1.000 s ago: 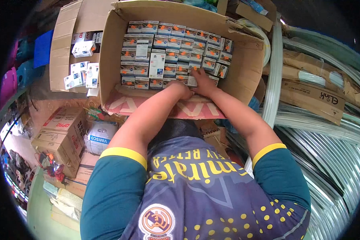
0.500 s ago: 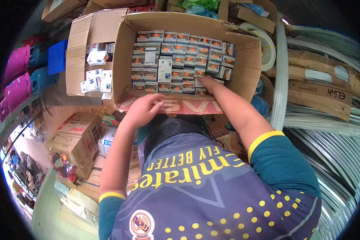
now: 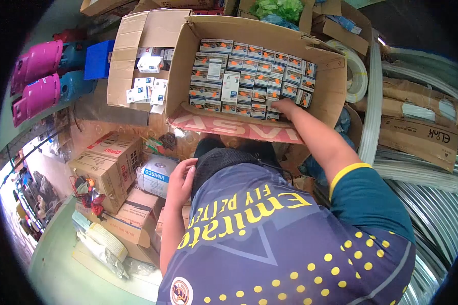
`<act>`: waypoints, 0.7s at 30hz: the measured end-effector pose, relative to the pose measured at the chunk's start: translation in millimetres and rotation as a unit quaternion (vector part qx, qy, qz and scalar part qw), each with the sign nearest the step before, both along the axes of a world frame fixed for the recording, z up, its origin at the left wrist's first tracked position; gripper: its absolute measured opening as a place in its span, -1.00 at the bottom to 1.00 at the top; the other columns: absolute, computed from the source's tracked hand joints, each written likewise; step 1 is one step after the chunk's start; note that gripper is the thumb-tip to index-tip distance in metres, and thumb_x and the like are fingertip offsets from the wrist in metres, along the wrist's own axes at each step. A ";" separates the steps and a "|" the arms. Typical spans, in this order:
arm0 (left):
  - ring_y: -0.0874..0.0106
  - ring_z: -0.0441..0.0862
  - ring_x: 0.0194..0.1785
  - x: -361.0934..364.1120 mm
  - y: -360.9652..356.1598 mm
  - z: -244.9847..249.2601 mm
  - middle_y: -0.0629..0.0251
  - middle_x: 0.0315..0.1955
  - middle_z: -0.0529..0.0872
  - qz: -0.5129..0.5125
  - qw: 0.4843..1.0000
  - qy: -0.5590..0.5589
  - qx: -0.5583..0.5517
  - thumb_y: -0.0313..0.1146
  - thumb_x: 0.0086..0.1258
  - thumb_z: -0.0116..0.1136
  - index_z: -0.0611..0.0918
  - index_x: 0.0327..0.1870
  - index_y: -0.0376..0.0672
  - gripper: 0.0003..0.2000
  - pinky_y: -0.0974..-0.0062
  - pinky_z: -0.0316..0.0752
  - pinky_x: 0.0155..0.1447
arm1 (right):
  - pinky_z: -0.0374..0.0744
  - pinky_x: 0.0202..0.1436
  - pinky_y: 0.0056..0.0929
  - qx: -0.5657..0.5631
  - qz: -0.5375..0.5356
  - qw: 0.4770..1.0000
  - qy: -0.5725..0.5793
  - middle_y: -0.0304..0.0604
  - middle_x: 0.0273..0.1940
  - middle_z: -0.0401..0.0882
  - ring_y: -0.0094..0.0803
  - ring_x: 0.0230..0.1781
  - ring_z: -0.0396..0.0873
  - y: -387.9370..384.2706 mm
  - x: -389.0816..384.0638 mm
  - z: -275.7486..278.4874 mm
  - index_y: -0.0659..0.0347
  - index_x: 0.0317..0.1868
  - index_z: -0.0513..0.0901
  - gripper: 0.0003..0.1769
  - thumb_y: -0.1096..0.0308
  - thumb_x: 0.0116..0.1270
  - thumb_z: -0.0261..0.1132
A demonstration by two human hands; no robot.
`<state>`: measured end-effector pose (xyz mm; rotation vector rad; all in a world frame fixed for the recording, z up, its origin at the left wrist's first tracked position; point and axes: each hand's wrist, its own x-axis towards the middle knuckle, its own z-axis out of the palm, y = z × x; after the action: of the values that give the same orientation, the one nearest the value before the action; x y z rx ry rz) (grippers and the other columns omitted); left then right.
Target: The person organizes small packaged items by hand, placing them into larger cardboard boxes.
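A large open cardboard box point(image 3: 338, 96) holds rows of small white and blue boxes point(image 3: 247, 79) with orange stickers. My right hand point(image 3: 285, 108) reaches over its near side, fingers bent together on a small box at the front right of the rows; the fingertips are partly hidden. Two plain-sided white boxes point(image 3: 230, 87) lie on top of the rows. Away from the box, my left hand point(image 3: 182, 179) hangs beside my waist at the black mesh cloth point(image 3: 213, 165), its fingers loosely extended and nothing in it.
Left of the large box, an open carton point(image 3: 123, 76) carries several loose white boxes point(image 3: 150, 64). Below it stand stacked cartons point(image 3: 104, 165) and a VIMISCO package point(image 3: 155, 175). Metal profiles point(image 3: 417, 213) and an ELink carton point(image 3: 417, 137) lie at the right.
My left hand has left the large box's near edge and dropped back toward my waist. My right hand stays at the front right of the rows. The whole view has shifted.
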<state>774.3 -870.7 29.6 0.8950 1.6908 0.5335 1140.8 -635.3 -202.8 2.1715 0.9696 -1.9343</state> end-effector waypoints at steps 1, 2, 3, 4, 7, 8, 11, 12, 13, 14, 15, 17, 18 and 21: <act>0.27 0.74 0.13 1.8 -2.1 0.9 0.11 0.05 0.78 0.011 1.000 -0.004 0.002 -0.41 0.58 0.15 0.65 0.23 -0.25 -0.72 0.36 0.57 0.26 | 0.66 -0.04 -0.13 -0.023 0.068 0.996 -0.050 -0.08 -0.04 0.69 -0.17 -0.04 0.65 5.9 7.9 -14.1 0.34 -0.04 0.71 -0.58 0.23 0.16 0.47; 0.27 0.74 0.13 2.5 -2.0 0.6 0.11 0.05 0.78 0.011 1.000 -0.005 0.003 -0.42 0.58 0.14 0.65 0.23 -0.25 -0.72 0.36 0.57 0.26 | 0.64 -0.11 -0.13 -0.025 0.083 0.996 -0.034 -0.09 -0.11 0.70 -0.18 -0.13 0.64 8.8 18.5 -24.4 0.31 -0.05 0.75 -0.58 0.23 0.13 0.48; 0.27 0.74 0.13 2.4 -0.1 -1.3 0.11 0.06 0.78 0.010 1.000 -0.007 0.005 -0.42 0.58 0.14 0.65 0.23 -0.25 -0.72 0.35 0.57 0.27 | 0.63 -0.18 -0.12 -0.027 0.099 0.995 -0.019 -0.10 -0.18 0.71 -0.19 -0.23 0.64 10.3 32.4 -38.0 0.27 -0.06 0.79 -0.59 0.22 0.10 0.48; 0.27 0.74 0.13 3.3 3.0 -3.4 0.11 0.06 0.78 0.010 1.000 -0.010 0.006 -0.43 0.58 0.14 0.65 0.22 -0.26 -0.72 0.35 0.57 0.27 | 0.61 -0.25 -0.12 -0.028 0.114 0.993 -0.005 -0.11 -0.24 0.72 -0.20 -0.32 0.64 11.8 43.1 -42.7 0.24 -0.08 0.83 -0.59 0.21 0.08 0.49; 0.27 0.74 0.14 8.9 20.8 -3.4 0.11 0.04 0.79 -0.047 0.998 0.011 0.048 -0.46 0.55 0.16 0.66 0.19 -0.27 -0.73 0.34 0.57 0.28 | 0.60 -0.16 -0.18 -0.001 0.024 0.998 0.052 -0.10 -0.09 0.68 -0.26 -0.14 0.59 11.3 61.4 -18.9 0.22 0.06 0.77 -0.54 0.38 0.08 0.36; 0.27 0.74 0.14 11.7 29.3 -2.5 0.11 0.04 0.79 -0.065 0.996 0.018 0.063 -0.46 0.54 0.16 0.67 0.18 -0.28 -0.74 0.33 0.57 0.28 | 0.60 -0.12 -0.20 0.008 -0.002 0.997 0.076 -0.10 -0.03 0.67 -0.26 -0.08 0.59 14.5 67.9 -3.4 0.22 0.11 0.74 -0.50 0.40 0.09 0.35; 0.36 0.72 0.14 26.2 57.4 -4.2 0.16 0.05 0.78 -0.075 0.991 -0.023 0.112 -0.49 0.55 0.16 0.64 0.23 -0.26 -0.72 0.40 0.55 0.28 | 0.61 0.11 -0.21 -0.026 -0.111 0.964 0.241 -0.09 0.19 0.60 -0.22 0.09 0.61 21.7 63.6 72.5 0.17 0.40 0.53 -0.29 0.48 0.14 0.23; 0.39 0.71 0.15 32.4 70.8 -2.9 0.19 0.06 0.77 -0.084 0.987 -0.035 0.135 -0.50 0.56 0.14 0.63 0.26 -0.26 -0.71 0.43 0.55 0.28 | 0.61 0.18 -0.19 -0.037 -0.152 0.937 0.312 -0.08 0.23 0.60 -0.19 0.13 0.62 22.4 61.3 87.3 0.18 0.44 0.49 -0.26 0.49 0.15 0.21; 0.40 0.70 0.16 42.1 84.7 2.2 0.19 0.09 0.75 -0.081 0.986 -0.042 0.141 -0.50 0.54 0.20 0.60 0.32 -0.24 -0.64 0.40 0.54 0.31 | 0.61 0.25 -0.15 -0.037 -0.158 0.906 0.391 -0.03 0.26 0.58 -0.16 0.20 0.61 21.9 57.2 101.0 0.22 0.44 0.46 -0.25 0.50 0.14 0.20; 0.39 0.68 0.19 55.1 101.3 11.0 0.19 0.13 0.73 -0.085 0.981 -0.050 0.167 -0.49 0.49 0.28 0.59 0.36 -0.21 -0.58 0.38 0.54 0.33 | 0.60 0.32 -0.10 -0.039 -0.164 0.868 0.466 0.02 0.30 0.56 -0.12 0.27 0.60 18.8 48.4 117.1 0.27 0.44 0.44 -0.24 0.51 0.12 0.19; 0.37 0.67 0.22 68.5 117.9 19.9 0.18 0.16 0.71 -0.091 0.975 -0.058 0.192 -0.48 0.44 0.35 0.57 0.39 -0.19 -0.51 0.36 0.53 0.35 | 0.59 0.40 -0.06 -0.041 -0.171 0.824 0.539 0.07 0.34 0.54 -0.09 0.34 0.59 14.0 39.6 133.2 0.32 0.44 0.41 -0.23 0.52 0.11 0.18; 0.26 0.65 0.28 93.2 150.1 38.0 0.13 0.24 0.67 -0.156 0.943 -0.028 0.294 -0.46 0.28 0.49 0.55 0.44 -0.13 -0.36 0.29 0.55 0.36 | 0.55 0.46 -0.03 -0.058 -0.165 0.791 0.586 0.07 0.32 0.56 -0.10 0.37 0.57 5.5 22.0 171.2 0.36 0.45 0.39 -0.29 0.47 0.22 0.19; 0.21 0.64 0.30 103.3 161.1 39.7 0.12 0.25 0.67 -0.195 0.921 -0.007 0.336 -0.46 0.25 0.51 0.56 0.43 -0.12 -0.35 0.27 0.56 0.35 | 0.53 0.49 -0.02 -0.065 -0.161 0.774 0.609 0.07 0.31 0.57 -0.10 0.38 0.56 1.4 14.5 181.6 0.38 0.45 0.39 -0.31 0.45 0.28 0.20; 0.11 0.63 0.32 128.3 186.4 35.8 0.08 0.27 0.66 -0.274 0.870 -0.001 0.409 -0.46 0.18 0.54 0.59 0.38 -0.11 -0.34 0.23 0.58 0.32 | 0.61 0.43 -0.01 -0.074 -0.223 0.746 0.623 0.05 0.33 0.56 -0.11 0.37 0.58 -15.8 2.1 180.9 0.24 0.49 0.38 -0.40 0.35 0.45 0.17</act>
<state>902.6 -684.3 65.4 1.9054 1.0814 0.8623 1142.8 -651.1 -21.9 0.7702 0.2092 -3.5727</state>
